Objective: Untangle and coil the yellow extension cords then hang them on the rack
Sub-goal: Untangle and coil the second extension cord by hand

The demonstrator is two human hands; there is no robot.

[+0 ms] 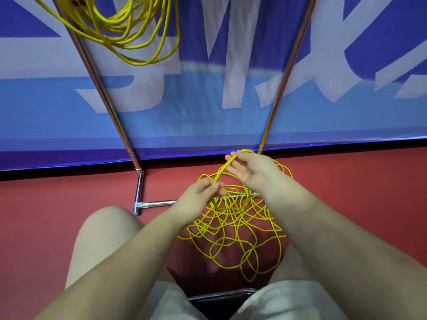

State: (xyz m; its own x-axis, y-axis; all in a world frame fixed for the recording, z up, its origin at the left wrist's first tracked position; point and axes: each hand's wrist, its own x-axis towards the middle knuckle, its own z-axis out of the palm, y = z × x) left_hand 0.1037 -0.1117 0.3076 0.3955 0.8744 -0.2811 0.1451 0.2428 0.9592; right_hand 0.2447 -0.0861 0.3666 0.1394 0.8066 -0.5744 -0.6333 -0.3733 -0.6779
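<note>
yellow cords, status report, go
Left hand and right hand both grip one strand. Tangled cord heaped on floor. One coil hangs on rack. Nothing in the way.

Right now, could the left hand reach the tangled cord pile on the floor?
Probably yes. The left hand already pinches a strand rising from the tangled cord pile, which lies just below it with nothing between.

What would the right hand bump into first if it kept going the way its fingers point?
Probably the blue banner behind the rack. The right hand, holding the yellow cord, points up and away to the left; the left rack pole lies further left. Depth is unclear from one view.
</note>
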